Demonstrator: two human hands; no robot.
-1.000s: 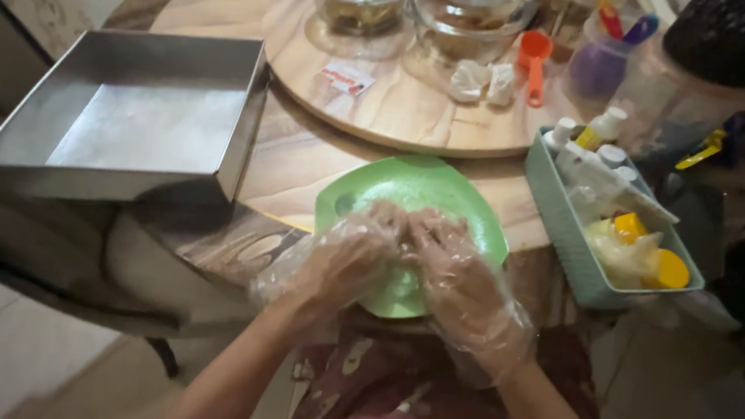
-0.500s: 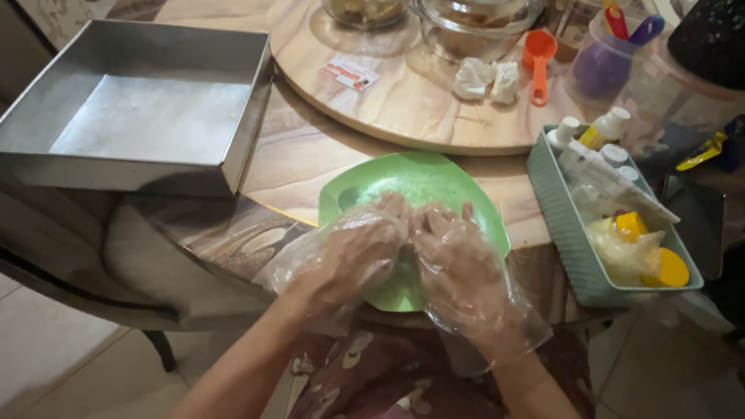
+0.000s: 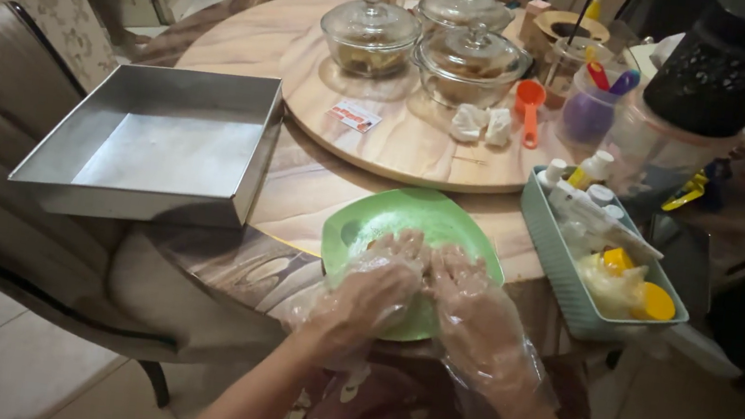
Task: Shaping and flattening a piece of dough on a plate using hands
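Note:
Both of my hands wear loose clear plastic gloves and meet over a green plate (image 3: 390, 216) at the near edge of the round wooden table (image 3: 251, 43). My left hand (image 3: 372, 290) and my right hand (image 3: 473, 312) press together with fingertips touching above the plate's middle. Whatever lies between the fingers is hidden by the gloves. The plate's far half shows bare.
A square metal baking tin (image 3: 158, 145) overhangs the table's left edge above a padded chair (image 3: 2, 221). A wooden turntable (image 3: 400, 137) carries two lidded glass bowls (image 3: 370, 34), an orange scoop (image 3: 529, 106) and cups. A teal tray (image 3: 563, 280) of small bottles sits at right.
My hands stay pressed together over the green plate, shifting only slightly. The camera view has drifted a little.

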